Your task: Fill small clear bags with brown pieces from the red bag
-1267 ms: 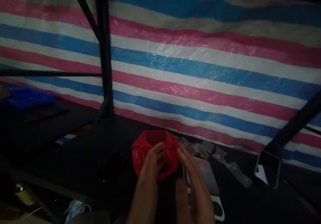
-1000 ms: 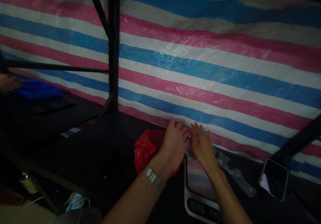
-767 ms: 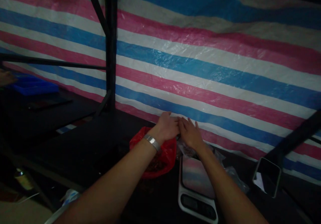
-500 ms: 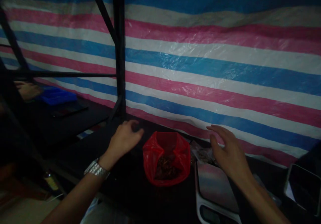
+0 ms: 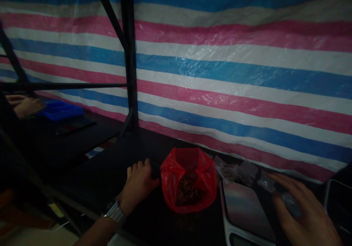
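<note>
A red plastic bag (image 5: 168, 180) stands with its mouth open on the dark table, small brownish pieces (image 5: 189, 191) inside it. Just left of it, my left hand (image 5: 139, 183) rests palm down at the tabletop, fingers spread and thumb pointing toward the bag. My right hand (image 5: 305, 207) hovers to the right of a flat kitchen scale (image 5: 246, 207), thumb and fingers apart. Beside and partly behind that hand lies a clear plastic bag (image 5: 291, 202); whether the fingers touch it I cannot tell. More small clear bags (image 5: 236, 170) with something in them lie behind the scale.
A striped plastic sheet (image 5: 233, 77) hangs behind the table. Black metal posts (image 5: 130, 66) rise at the left. Beyond them another person's hands (image 5: 26, 106) are near a blue tray (image 5: 63, 110). A pale-rimmed dark object (image 5: 339, 202) stands at the far right.
My left hand has come down toward the table beside the red bag. My right hand has moved right, away from above the scale to the clear bags. The view has shifted slightly.
</note>
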Available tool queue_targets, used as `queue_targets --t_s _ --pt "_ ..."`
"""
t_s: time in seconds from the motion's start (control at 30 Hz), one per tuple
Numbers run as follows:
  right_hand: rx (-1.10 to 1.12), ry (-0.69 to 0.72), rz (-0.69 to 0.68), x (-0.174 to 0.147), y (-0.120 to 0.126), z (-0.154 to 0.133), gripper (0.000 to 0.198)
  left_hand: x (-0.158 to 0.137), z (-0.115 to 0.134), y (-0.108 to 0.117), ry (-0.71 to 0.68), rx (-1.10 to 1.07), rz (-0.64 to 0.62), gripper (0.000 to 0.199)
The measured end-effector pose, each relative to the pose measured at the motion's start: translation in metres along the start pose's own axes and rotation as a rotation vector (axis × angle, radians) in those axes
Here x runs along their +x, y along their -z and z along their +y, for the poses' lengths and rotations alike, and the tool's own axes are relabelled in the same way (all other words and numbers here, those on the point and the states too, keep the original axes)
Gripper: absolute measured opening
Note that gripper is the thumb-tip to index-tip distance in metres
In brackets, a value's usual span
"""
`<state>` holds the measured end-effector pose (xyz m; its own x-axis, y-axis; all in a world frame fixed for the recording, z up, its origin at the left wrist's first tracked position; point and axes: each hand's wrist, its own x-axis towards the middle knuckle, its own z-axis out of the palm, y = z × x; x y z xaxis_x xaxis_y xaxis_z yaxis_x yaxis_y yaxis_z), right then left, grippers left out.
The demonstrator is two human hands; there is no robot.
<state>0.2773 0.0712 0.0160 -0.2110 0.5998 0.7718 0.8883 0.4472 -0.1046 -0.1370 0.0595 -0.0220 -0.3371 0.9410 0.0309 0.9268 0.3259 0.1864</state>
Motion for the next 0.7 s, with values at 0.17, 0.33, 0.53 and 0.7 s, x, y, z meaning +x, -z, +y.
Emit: queue_targets --t_s 0.17,0.33,0.53,0.7 --pt "-0.025 0.017 -0.004 -0.006 0.000 0.016 0.034 0.005 -0.004 -0.004 0.037 0.013 -0.031 0.086" --pt "-0.036 0.039 -0.035 -0.013 -0.004 0.020 0.034 0.005 -0.007 -0.001 0.019 0.025 -0.089 0.087" --pt "-0.051 0.037 -0.032 -0.017 -0.001 0.019 0.031 0.008 -0.008 0.012 -0.009 0.055 -0.169 0.080" --pt "-0.035 0.018 -0.051 -0.020 0.005 0.020 0.032 0.025 -0.010 0.020 -0.018 0.019 -0.225 0.061"
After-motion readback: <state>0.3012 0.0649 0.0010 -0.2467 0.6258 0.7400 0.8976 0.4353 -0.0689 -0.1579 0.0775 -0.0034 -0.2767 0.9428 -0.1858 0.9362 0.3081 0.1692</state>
